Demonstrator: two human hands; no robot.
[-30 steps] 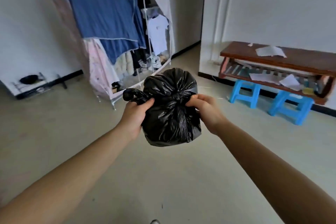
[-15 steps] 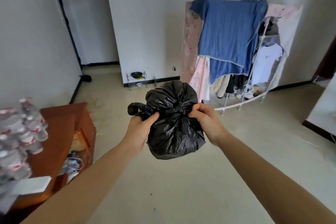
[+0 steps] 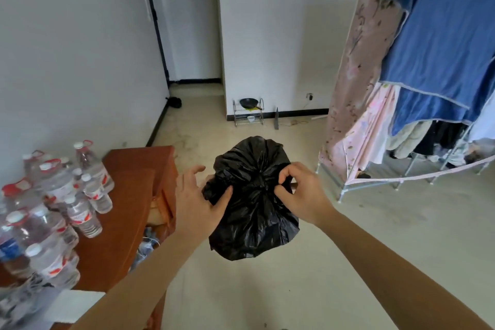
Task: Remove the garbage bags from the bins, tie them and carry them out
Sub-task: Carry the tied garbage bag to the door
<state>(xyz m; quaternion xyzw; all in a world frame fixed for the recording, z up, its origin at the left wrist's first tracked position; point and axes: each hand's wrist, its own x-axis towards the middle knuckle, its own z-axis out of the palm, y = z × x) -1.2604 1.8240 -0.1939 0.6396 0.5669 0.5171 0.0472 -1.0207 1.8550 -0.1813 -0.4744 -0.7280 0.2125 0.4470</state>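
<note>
A full black garbage bag (image 3: pixel 254 225) hangs in the air in front of me, its top gathered into a knot. My right hand (image 3: pixel 300 195) pinches the bunched plastic at the knot from the right. My left hand (image 3: pixel 197 201) holds the left tail of the bag, thumb pressed on the plastic and the other fingers spread behind it. No bin is in view.
A wooden cabinet (image 3: pixel 128 211) stands at the left with several water bottles (image 3: pixel 53 206) on it. A cloth wardrobe (image 3: pixel 417 88) with a blue blanket fills the right. A small wire rack with a pan (image 3: pixel 249 111) stands by the far wall, beside a doorway (image 3: pixel 187 35).
My view has swung left, bringing the cabinet and doorway into view. My left fingers have spread open on the bag's tail. The right hand has shifted its pinch onto the knot.
</note>
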